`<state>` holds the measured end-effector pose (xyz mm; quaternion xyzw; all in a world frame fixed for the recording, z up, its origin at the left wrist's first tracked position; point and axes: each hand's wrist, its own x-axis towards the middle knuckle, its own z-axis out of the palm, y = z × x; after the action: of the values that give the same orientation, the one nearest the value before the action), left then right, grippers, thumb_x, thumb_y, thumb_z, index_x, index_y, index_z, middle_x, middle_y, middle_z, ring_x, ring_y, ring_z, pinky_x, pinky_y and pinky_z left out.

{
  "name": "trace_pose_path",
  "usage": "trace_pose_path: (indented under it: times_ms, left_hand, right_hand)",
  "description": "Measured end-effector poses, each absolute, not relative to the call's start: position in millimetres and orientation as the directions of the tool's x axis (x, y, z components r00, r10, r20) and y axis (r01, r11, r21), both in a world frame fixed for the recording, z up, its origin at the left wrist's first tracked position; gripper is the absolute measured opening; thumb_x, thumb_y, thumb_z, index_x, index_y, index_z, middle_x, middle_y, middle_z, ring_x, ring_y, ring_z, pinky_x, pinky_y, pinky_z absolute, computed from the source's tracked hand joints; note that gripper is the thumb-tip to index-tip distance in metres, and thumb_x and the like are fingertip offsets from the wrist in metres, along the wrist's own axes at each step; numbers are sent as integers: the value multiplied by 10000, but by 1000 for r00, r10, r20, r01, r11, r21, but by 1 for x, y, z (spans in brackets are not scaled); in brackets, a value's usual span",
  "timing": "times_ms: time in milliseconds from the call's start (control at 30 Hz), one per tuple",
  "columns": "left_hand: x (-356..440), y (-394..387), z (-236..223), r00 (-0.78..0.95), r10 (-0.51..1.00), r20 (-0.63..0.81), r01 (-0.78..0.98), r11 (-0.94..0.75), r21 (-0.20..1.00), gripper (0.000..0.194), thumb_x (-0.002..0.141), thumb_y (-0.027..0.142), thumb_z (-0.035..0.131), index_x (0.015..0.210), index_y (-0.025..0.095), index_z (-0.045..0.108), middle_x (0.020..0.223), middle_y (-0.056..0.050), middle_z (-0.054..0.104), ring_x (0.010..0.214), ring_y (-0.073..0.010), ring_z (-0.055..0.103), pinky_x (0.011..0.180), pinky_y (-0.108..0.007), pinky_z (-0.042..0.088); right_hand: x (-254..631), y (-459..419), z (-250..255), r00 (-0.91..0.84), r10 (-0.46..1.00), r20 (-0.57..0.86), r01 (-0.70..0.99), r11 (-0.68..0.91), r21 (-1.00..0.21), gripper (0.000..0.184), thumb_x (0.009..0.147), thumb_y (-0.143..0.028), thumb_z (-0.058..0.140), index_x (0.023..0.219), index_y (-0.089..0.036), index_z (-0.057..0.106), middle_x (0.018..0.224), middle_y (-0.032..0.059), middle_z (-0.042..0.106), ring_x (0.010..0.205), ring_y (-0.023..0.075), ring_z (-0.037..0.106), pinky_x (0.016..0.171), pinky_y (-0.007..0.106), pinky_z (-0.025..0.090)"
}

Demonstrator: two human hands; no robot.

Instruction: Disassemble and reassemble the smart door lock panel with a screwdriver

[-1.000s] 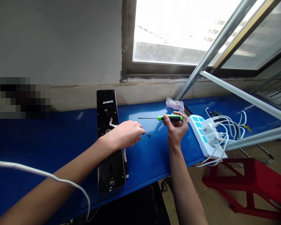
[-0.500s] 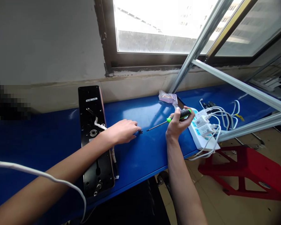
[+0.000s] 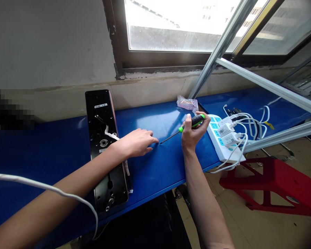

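Note:
My right hand (image 3: 194, 133) is wrapped round the black and green handle of a screwdriver (image 3: 170, 137). Its thin shaft points down and left, with the tip at the blue tabletop. Close to that tip is my left hand (image 3: 138, 142), palm down, its index finger stretched out and its thumb apart. Any small part under the fingertip is too hidden to make out. Beneath my left forearm lies a long black lock panel (image 3: 100, 107) with a white label, a white-wrapped cable (image 3: 111, 137) and metal posts.
A white power strip (image 3: 224, 148) with chargers and tangled white cables sits at right. Behind it rises a metal frame (image 3: 209, 72). A small plastic packet (image 3: 187, 103) lies near the wall. A red stool (image 3: 282, 183) stands on the floor; a white cable (image 3: 49, 186) crosses my left forearm.
My right hand and the screwdriver have moved slightly left and up, bringing the tip up to my left fingertip. Small dark screws seen by that fingertip earlier are no longer visible.

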<state>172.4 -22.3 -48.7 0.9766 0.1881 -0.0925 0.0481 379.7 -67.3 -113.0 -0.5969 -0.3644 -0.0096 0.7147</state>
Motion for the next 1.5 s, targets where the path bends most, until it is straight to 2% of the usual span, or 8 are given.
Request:
trace_pose_path:
  times_ms: [167, 367, 600, 833, 1100, 1200, 1367, 1500]
  left_hand:
    - [171, -20, -54, 920, 347, -183, 363, -930, 63, 398, 944, 298, 682, 1341, 299, 714, 1092, -96, 720, 879, -268, 713, 701, -336, 485]
    - [170, -22, -52, 918, 350, -185, 363, -931, 36, 378, 964, 300, 666, 1339, 277, 701, 1116, -92, 722, 932, -265, 713, 743, -336, 511]
    - [160, -35, -43, 921, 388, -11, 388, -920, 50, 217, 995, 331, 642, 1061, 172, 774, 1040, -87, 762, 982, -266, 711, 807, -356, 542]
    - [131, -44, -24, 831, 523, 190, 494, -850, 182, 243, 1029, 286, 594, 998, 169, 804, 944, -72, 777, 884, -232, 726, 762, -340, 526]
    - [78, -44, 2, 747, 620, 239, 531, -773, 347, 270, 1007, 362, 652, 863, 170, 777, 840, -39, 726, 780, -181, 667, 686, -304, 441]
    - [59, -39, 10, 712, 672, 203, 572, -723, 386, 299, 998, 394, 660, 822, 173, 758, 821, -26, 712, 732, -160, 640, 652, -297, 400]
    - [37, -26, 19, 701, 702, 128, 610, -683, 403, 278, 974, 319, 672, 737, 174, 694, 745, 2, 679, 674, -129, 590, 617, -288, 340]
    - [28, -17, 20, 710, 700, 79, 625, -678, 388, 309, 965, 300, 664, 683, 174, 652, 693, 1, 660, 651, -132, 576, 606, -301, 307]
  right_hand:
    - [379, -68, -112, 731, 426, 534, 443, 299, -845, 311, 918, -435, 641, 1127, -271, 478, 1115, 53, 568, 643, 120, 631, 617, 315, 579]
    - [380, -69, -109, 752, 422, 506, 385, 342, -857, 305, 929, -432, 629, 1105, -273, 438, 976, 9, 572, 509, 81, 559, 500, 267, 530]
    - [365, -65, -82, 757, 377, 534, 345, 465, -816, 290, 915, -375, 660, 1085, -266, 452, 792, -65, 520, 469, 87, 541, 453, 242, 485]
    - [330, -49, -33, 688, 349, 636, 360, 596, -717, 265, 908, -324, 665, 1093, -284, 479, 719, -75, 504, 462, 99, 537, 461, 252, 481]
    - [269, -38, 18, 441, 293, 848, 425, 764, -485, 213, 920, -258, 648, 1072, -300, 505, 1014, -11, 531, 500, 43, 543, 439, 240, 444]
    - [246, -35, 33, 340, 310, 888, 438, 783, -442, 213, 931, -266, 647, 1084, -302, 503, 1011, -11, 505, 513, 46, 520, 473, 263, 482]
    - [224, -20, 43, 116, 398, 910, 444, 799, -406, 256, 929, -330, 688, 1102, -294, 501, 940, -16, 523, 531, 61, 508, 469, 258, 488]
    - [212, -7, 43, 52, 418, 907, 400, 824, -403, 286, 888, -298, 738, 1101, -285, 547, 909, -35, 550, 523, 56, 517, 436, 243, 470]
